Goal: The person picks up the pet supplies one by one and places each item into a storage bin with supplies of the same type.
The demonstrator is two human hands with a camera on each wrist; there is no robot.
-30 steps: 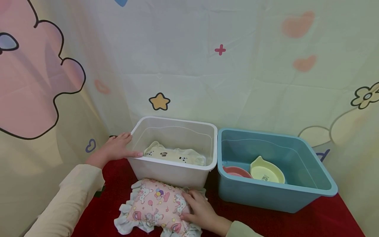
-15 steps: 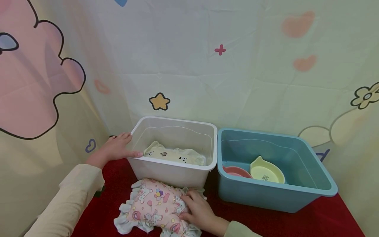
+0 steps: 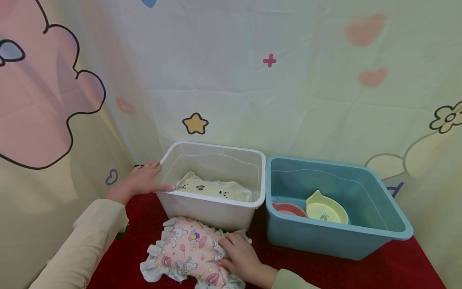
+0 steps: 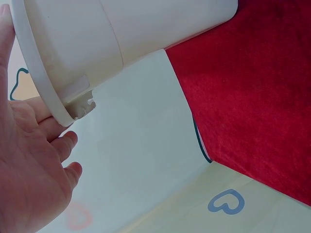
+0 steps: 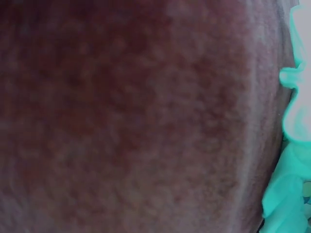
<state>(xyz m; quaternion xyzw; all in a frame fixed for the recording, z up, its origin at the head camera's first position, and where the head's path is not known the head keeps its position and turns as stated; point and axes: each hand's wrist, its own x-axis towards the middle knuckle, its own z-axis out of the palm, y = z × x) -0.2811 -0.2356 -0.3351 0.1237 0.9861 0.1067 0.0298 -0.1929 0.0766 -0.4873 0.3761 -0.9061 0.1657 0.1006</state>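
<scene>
My left hand (image 3: 146, 180) rests on the left front corner of a white plastic bin (image 3: 207, 208), thumb lying along the front rim. In the left wrist view, fingers of the left hand (image 4: 36, 160) reach behind the bin's rim (image 4: 41, 73), the last two tips beside it. My right hand (image 3: 242, 257) lies on the right end of a small pink pillow (image 3: 193, 251) with unicorn prints and white ruffles, thumb spread from the fingers. The pillow lies against the front of the white bin. Blur fills most of the right wrist view, with ruffle (image 5: 296, 111) at its right edge.
Inside the white bin lies a cream ruffled pillow (image 3: 213, 190) with small animal prints. A blue bin (image 3: 314, 237) stands to its right, holding a pink dish (image 3: 290, 208) and a yellow dish (image 3: 326, 210). Red cloth (image 3: 140, 241) covers the surface; a printed curtain (image 3: 231, 108) hangs behind.
My right hand has shifted slightly left on the pink pillow, and the ruffle by its fingers has moved a little. My left hand stays on the white bin's corner.
</scene>
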